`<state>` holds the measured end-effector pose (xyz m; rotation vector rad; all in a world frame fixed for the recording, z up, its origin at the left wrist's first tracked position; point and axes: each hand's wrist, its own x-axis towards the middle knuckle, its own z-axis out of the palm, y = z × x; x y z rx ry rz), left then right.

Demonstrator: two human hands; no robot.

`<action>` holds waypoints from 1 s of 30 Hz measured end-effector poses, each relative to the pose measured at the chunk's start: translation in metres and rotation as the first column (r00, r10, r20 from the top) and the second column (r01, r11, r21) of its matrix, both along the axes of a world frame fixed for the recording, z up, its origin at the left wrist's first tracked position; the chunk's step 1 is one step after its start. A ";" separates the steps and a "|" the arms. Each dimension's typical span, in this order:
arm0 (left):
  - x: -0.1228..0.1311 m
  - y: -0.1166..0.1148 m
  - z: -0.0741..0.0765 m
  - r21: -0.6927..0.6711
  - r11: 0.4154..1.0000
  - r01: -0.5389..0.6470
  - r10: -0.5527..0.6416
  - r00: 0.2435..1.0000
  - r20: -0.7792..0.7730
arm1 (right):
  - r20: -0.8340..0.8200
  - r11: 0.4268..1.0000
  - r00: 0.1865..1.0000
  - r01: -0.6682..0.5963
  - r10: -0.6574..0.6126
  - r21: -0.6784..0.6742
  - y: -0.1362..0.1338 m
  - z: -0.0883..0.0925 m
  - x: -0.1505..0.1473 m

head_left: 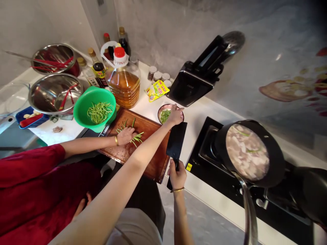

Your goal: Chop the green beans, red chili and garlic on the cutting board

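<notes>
Hob (204,173): right of the right fingers, its near side lined up with the counter
Board (157,163): under the wearer's left forearm, left of the right fingers; likely set there so two people can reach it
Pot (277,160): on the hob, well to the right of both sets of fingers, pale pieces inside
Block (190,83): beyond the left fingers, handles upward, presumably for an easy draw
Jug (122,85): beyond and left of the left fingers, against the other bottles, likely to spare working room
Colander (80,109): well left of the left fingers, just beside the board, keeping its beans close
Cleaver (176,139): blade pointing away from the wearer, its far end just short of the left fingers; seemingly held aside to free the other hand
Right hand (178,174): fingers wrapped around the cleaver's handle
Left hand (176,115): over the bowl, one finger jutting out; cannot tell whether the others pinch anything
Bowl (159,115): beneath the left fingers, just off the board, probably for short reach; chopped greens (165,115) inside
Co-worker's hand (126,135): left of the left fingers, on loose beans, apparently gathering them
</notes>
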<state>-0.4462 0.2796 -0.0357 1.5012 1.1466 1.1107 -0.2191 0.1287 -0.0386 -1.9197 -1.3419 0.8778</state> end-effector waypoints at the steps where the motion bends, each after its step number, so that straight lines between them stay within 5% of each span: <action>1: 0.029 0.019 0.010 -0.007 1.000 0.006 -0.006 1.000 0.013 | 0.005 1.000 1.000 -0.025 0.025 -0.010 -0.006 -0.003 0.000; 3: 0.072 0.046 0.022 -0.035 0.999 0.016 -0.015 1.000 0.022 | 0.030 0.996 0.996 -0.078 0.079 -0.032 -0.017 -0.008 0.001; 5: 0.078 0.051 0.022 -0.078 0.996 -0.034 0.040 0.996 0.078 | 0.082 0.991 0.988 -0.128 0.132 -0.046 -0.028 -0.011 0.003; 10: -0.018 -0.012 0.012 0.006 0.960 -0.280 0.280 0.960 0.006 | 0.248 0.983 0.952 -0.173 0.181 -0.054 -0.050 -0.019 0.005; 12: -0.048 -0.040 0.010 0.040 0.988 -0.148 0.153 0.963 -0.223 | 0.275 0.977 0.938 -0.201 0.211 -0.064 -0.053 -0.021 0.002; 14: -0.058 -0.059 0.005 -0.044 0.996 0.083 -0.094 0.850 -0.519 | 0.286 0.969 0.926 -0.236 0.248 -0.077 -0.053 -0.023 -0.003; 16: -0.053 -0.067 -0.002 -0.177 0.966 0.186 -0.255 0.609 -0.751 | 0.287 0.961 0.917 -0.262 0.276 -0.088 -0.049 -0.024 -0.011; 19: -0.046 -0.064 -0.014 -0.187 0.978 0.092 -0.207 0.325 -0.923 | 0.274 0.954 0.914 -0.279 0.299 -0.109 -0.041 -0.028 -0.026; 22: -0.069 -0.058 -0.015 -0.154 0.986 0.059 -0.165 0.304 -0.938 | 0.252 0.947 0.913 -0.301 0.320 -0.115 -0.034 -0.034 -0.040; 27: -0.158 -0.065 0.029 -0.279 0.904 0.324 -0.392 0.371 -0.841 | 0.306 0.937 0.888 -0.306 0.344 -0.167 -0.026 -0.036 -0.054; 30: -0.182 -0.041 0.070 -0.252 0.901 0.353 -0.374 0.342 -0.862 | 0.372 0.913 0.843 -0.300 0.389 -0.275 -0.023 -0.031 -0.060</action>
